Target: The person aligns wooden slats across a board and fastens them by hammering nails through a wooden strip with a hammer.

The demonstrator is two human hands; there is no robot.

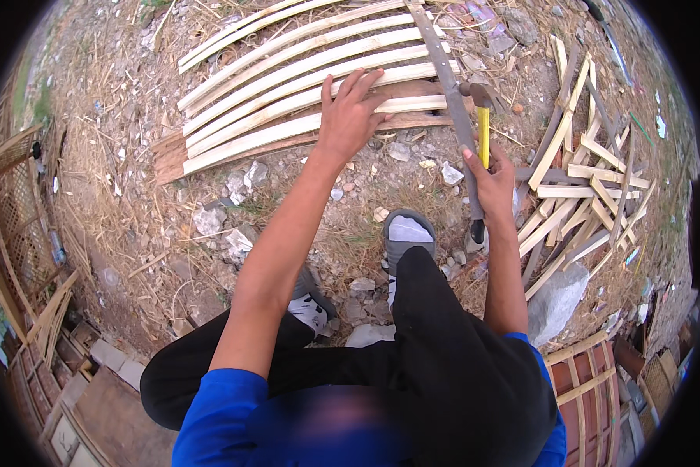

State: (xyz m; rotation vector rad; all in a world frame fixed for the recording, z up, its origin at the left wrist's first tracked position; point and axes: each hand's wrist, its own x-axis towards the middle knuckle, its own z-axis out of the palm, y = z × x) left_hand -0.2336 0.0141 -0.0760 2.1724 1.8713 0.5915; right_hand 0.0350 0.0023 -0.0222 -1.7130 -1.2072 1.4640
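Observation:
My left hand (pixel 351 113) lies with its fingers spread on the pale wooden slats (pixel 288 102), which sit side by side in a row on a brown board (pixel 171 159). In my right hand (pixel 492 180) is a claw hammer (pixel 484 128) with a yellow handle, its metal head pointing away from me. The thumb of that hand rests at the edge of a long grey strip (pixel 449 86) with a black lower end. This strip crosses the right ends of the slats. Part of the hammer's handle is hidden by my fingers.
To the right lies a loose pile of wooden pieces (pixel 587 171), with a large grey stone (pixel 556 303) nearer me. Small rocks (pixel 208 220) and dry grass cover the ground. A woven lattice panel (pixel 15 218) stands at left, and a reddish slatted panel (pixel 587 397) lies at lower right.

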